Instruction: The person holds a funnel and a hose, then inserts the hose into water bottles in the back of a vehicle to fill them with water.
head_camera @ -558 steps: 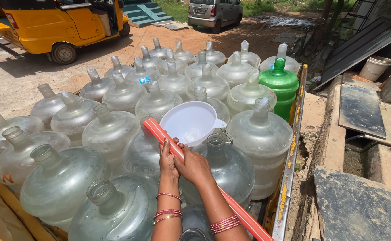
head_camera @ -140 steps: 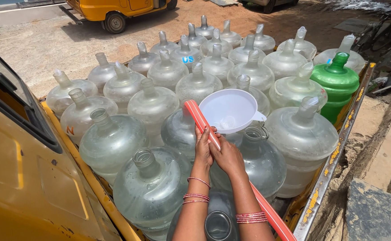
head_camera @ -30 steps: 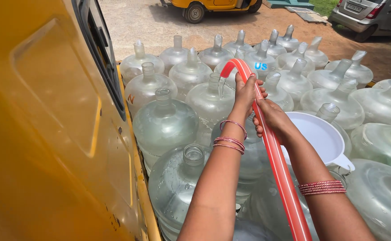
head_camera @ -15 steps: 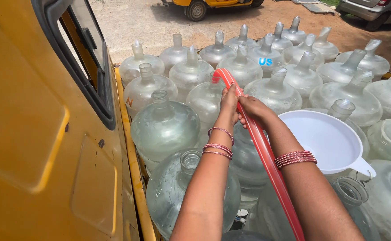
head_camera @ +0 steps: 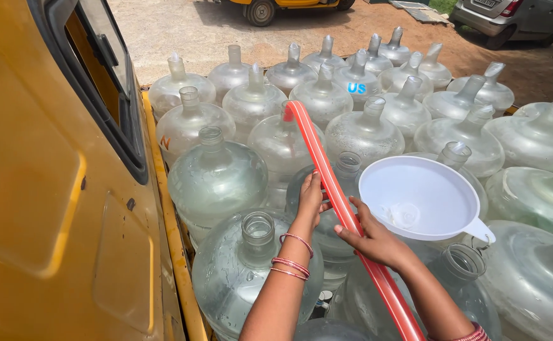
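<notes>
Nearest me, my left hand (head_camera: 311, 196) and right hand (head_camera: 372, 237) both grip the red hose (head_camera: 339, 202), which slants up from the lower right, its open end over the clear water jugs (head_camera: 216, 180). Just right of my hands, a white funnel (head_camera: 418, 199) rests on the jugs. On the left is a yellow vehicle cab (head_camera: 42, 189); farther off, bare dirt ground (head_camera: 194, 31).

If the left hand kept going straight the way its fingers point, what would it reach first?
The left hand, on the red hose, points up and away. Next in that line is probably the open neck of the clear water jug just beyond; depth is uncertain.
</notes>
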